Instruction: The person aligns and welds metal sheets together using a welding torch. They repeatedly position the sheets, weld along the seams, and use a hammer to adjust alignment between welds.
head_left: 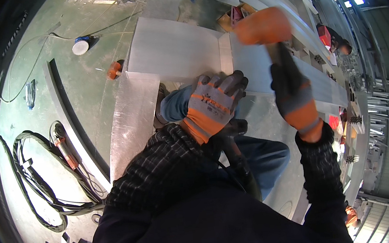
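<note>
My right hand [294, 97], in a grey and orange glove, is closed round the dark handle of a mallet [263, 26]. The mallet's orange head is raised above the metal and smeared by motion. My left hand [214, 100], gloved alike, grips the near edge of a pale sheet-metal panel [175, 43], its fingers bent at the edge close to a seam. Right of that seam lies another grey panel [253, 68]. Below my left hand, a dark tool with a cord [238, 157] rests by my legs; its kind is unclear.
A second orange-headed mallet [114, 70] lies on the floor at the left, near a long metal strip [67, 110]. An orange power tool [65, 152] lies by coiled black cables [21, 172]. Long metal profiles [311, 63] run along the right, with another person [340, 45] beyond.
</note>
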Available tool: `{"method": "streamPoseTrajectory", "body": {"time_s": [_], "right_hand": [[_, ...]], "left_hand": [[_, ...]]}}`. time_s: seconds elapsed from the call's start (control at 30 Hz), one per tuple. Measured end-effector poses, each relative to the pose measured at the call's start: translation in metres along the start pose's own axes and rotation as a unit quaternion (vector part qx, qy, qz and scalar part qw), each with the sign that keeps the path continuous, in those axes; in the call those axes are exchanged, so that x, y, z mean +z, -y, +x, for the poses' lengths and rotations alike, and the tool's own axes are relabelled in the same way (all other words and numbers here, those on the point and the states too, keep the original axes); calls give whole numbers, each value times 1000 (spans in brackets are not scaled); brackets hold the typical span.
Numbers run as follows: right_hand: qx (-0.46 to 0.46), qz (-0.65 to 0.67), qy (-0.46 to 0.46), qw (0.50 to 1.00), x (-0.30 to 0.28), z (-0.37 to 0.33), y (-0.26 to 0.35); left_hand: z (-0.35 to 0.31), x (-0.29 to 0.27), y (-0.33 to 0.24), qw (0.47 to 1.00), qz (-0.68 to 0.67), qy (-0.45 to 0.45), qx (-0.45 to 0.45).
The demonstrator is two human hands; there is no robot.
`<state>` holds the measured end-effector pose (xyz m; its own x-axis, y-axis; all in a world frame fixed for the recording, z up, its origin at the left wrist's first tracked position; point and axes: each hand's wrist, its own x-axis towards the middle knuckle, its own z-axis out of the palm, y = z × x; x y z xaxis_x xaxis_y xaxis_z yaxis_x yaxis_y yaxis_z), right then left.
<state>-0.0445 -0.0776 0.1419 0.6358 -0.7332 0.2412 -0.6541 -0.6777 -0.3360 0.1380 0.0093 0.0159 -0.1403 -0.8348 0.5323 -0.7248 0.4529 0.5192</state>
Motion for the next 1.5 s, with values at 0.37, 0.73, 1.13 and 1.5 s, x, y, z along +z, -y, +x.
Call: {"method": "streamPoseTrajectory", "body": {"time_s": [0.37,0.73,1.13,1.5], "right_hand": [[38,70,-48,996,1,6,15],[60,61,-76,993,-13,15,14],[-10,18,-40,999,-28,5,11],[-41,6,-53,998,-20,27,-6]], "left_hand": [[3,6,3,1000,-11,15,-23],[2,7,2,1000,-12,-21,-7],[1,22,5,998,41,-16,-51],[8,26,4,995,-54,-59,-55]]}}
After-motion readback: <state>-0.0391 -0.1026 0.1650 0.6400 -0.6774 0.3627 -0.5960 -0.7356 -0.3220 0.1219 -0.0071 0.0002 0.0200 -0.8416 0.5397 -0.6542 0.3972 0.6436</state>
